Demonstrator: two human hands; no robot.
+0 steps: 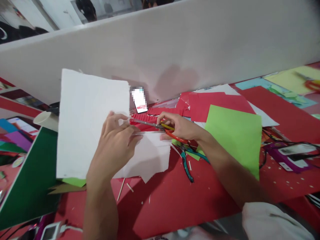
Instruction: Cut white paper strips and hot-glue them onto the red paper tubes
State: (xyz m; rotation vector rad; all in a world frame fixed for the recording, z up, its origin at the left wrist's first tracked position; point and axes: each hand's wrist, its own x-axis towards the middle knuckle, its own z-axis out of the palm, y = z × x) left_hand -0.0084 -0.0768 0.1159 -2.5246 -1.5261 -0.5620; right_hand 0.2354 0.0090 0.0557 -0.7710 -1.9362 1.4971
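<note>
My left hand [115, 143] grips the right side of a large white paper sheet [85, 120] and holds it up over the red table [190, 196]. My right hand [180, 126] is closed on orange-handled scissors [160, 126]. Their blades point left into the edge of the white sheet, close to my left fingertips. Behind the blades lies a folded red paper piece [145, 119].
A green paper sheet [235, 136] and red sheets [215, 103] lie to the right. Teal-handled pliers [186, 163] rest below the scissors. A phone [139, 99] leans on the white partition [175, 50]. A dark green board [32, 176] and paper cup [46, 120] are at the left; cables and devices [290, 156] at the right.
</note>
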